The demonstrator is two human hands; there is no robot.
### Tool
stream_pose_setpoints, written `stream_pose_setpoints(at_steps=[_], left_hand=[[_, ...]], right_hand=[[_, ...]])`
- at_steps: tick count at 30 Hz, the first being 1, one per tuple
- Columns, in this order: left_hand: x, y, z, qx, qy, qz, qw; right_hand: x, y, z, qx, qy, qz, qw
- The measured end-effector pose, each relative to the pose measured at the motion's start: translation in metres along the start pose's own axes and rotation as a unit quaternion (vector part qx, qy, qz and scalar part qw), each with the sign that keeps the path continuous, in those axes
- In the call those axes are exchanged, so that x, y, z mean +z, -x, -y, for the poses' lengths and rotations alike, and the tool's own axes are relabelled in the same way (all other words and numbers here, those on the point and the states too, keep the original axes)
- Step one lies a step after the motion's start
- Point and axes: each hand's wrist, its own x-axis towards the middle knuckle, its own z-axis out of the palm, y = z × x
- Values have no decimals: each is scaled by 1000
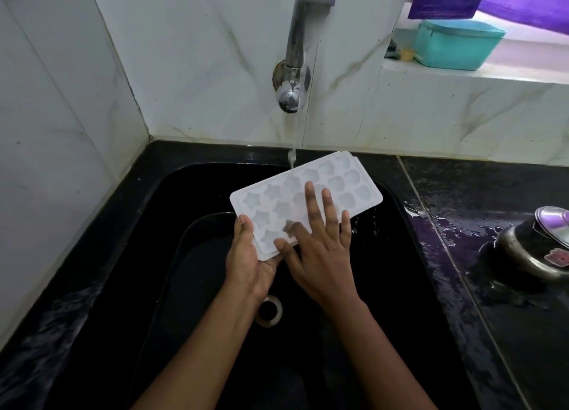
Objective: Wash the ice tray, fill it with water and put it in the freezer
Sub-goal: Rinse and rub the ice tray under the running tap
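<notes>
ice tray (311, 185), white with star-shaped cells, tilted under running water (292, 151).

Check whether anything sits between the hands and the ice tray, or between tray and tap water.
Nothing visible. The left hand grips the ice tray at its near corner, the right hand lies flat on top, and the water stream lands on its far edge. The freezer is out of view.

Over the sink (191, 178), the ice tray (277, 194) filled the middle, the tap (294, 40) close at twelve o'clock. Six and nine lay open; a pot (529, 255) stood at three.
</notes>
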Motion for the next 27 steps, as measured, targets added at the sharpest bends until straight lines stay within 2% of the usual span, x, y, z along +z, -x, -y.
stream_pose_setpoints(at_steps=[4, 8, 13, 19, 23, 27], left_hand=[[-5, -3, -5, 10, 2, -6, 1000], [0, -1, -1, -1, -21, -4, 1000], [-4, -3, -5, 20, -10, -2, 1000], [1, 0, 0, 0, -14, 2, 1000], [-3, -1, -2, 8, -10, -2, 1000], [2, 0, 3, -6, -34, -13, 999]], right_hand=[[-3, -1, -11, -13, -38, 65, 997], [-1, 0, -4, 11, 35, 4, 999], [2, 0, -5, -12, -61, 55, 997], [0, 1, -6, -5, 13, 14, 1000], [-1, -2, -14, -41, -87, 42, 995], [-16, -12, -24, 45, -217, -84, 972]])
